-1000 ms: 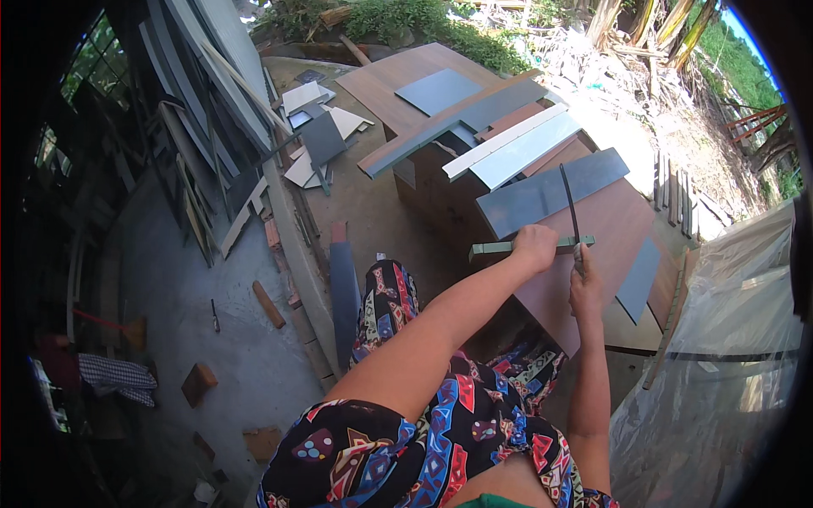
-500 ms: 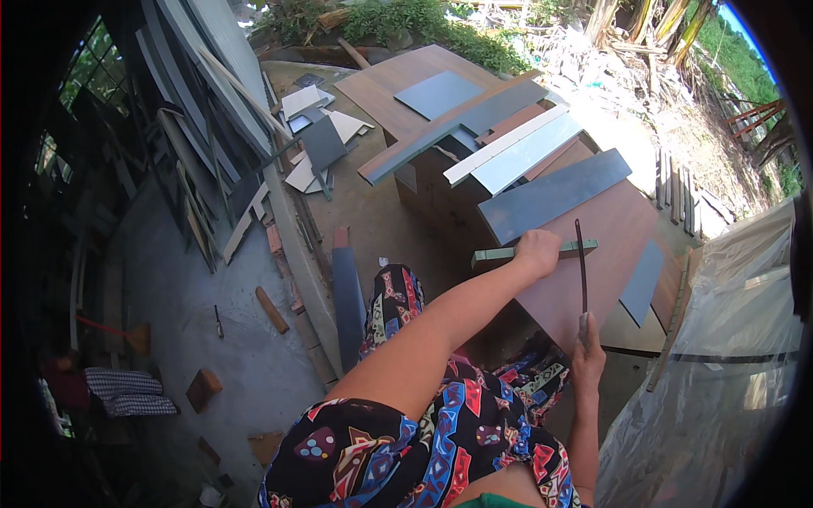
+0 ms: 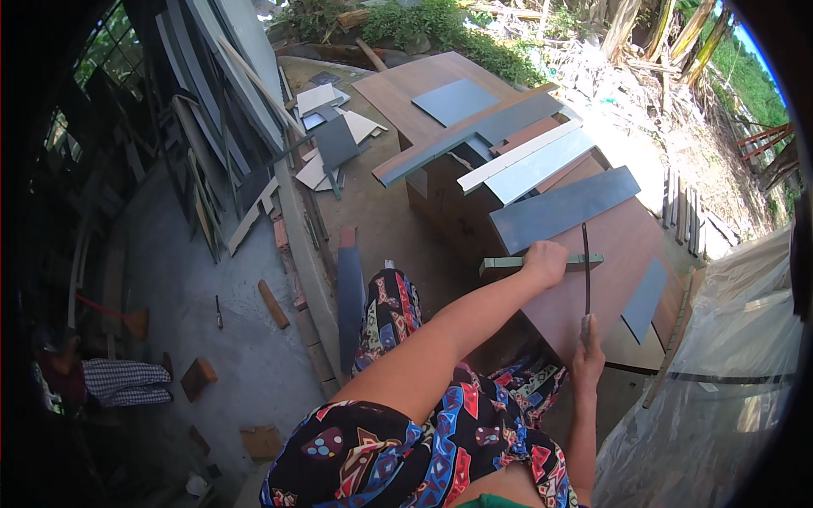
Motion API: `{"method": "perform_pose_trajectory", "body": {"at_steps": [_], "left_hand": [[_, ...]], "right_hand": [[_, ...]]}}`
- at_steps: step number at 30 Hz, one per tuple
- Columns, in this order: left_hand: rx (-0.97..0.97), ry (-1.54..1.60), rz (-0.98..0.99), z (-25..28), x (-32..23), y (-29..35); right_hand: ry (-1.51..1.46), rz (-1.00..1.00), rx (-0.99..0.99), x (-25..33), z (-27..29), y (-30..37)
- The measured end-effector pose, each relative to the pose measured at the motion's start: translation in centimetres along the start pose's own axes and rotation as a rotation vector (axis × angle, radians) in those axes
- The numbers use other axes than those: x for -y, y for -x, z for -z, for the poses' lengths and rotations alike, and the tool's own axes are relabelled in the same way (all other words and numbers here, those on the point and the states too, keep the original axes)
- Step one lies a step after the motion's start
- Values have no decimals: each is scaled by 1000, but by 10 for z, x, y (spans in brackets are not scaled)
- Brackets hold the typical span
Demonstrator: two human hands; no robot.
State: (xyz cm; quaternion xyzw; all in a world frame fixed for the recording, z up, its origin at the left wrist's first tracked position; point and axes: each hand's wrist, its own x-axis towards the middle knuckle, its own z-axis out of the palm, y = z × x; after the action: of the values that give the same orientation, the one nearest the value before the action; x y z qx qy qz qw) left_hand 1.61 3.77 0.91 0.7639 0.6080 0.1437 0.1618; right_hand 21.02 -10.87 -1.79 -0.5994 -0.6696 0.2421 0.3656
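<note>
My left hand [image 3: 546,262] is closed over a narrow green strip [image 3: 503,266], pressing it on a brown wood panel [image 3: 563,305]. In my right hand [image 3: 588,360] is the grip of a thin dark saw [image 3: 587,275], seen edge-on from above. Its far part lies across the strip near the strip's right end, just to the right of my left hand. Whether it has cut into the strip is too small to tell. A long grey board [image 3: 563,207] lies just beyond my left hand.
Farther back are a white strip [image 3: 521,154] and a notched board [image 3: 461,140]. At the right lies a grey piece [image 3: 645,298] beside plastic sheeting [image 3: 728,339]. Leaning boards [image 3: 224,85], offcuts [image 3: 334,140] and a chisel-like tool [image 3: 218,313] are at the left. Someone in checked trousers [image 3: 127,381] is far left.
The saw has slid forward, its tip reaching farther past the green strip. My left hand keeps its hold. The whole view has shifted slightly.
</note>
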Motion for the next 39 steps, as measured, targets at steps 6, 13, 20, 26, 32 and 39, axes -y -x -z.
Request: {"method": "perform_pose_trajectory", "body": {"at_steps": [6,13,20,26,32,39], "left_hand": [[-17,-12,-5,-3,3,-3],[-23,-20,-14,-6,4,-1],[-1,-7,-4,-2,1,2],[31,24,-9,3,-7,-3],[18,16,-11,3,2,-1],[-31,-1,1,-3,7,-1]], "right_hand": [[-10,-95,2,9,13,50],[-58,-37,43,18,-10,-64],[17,-37,52,9,-23,-84],[17,-18,-35,-4,14,32],[12,-42,-7,14,14,24],[29,-116,122,12,-12,-82]]}}
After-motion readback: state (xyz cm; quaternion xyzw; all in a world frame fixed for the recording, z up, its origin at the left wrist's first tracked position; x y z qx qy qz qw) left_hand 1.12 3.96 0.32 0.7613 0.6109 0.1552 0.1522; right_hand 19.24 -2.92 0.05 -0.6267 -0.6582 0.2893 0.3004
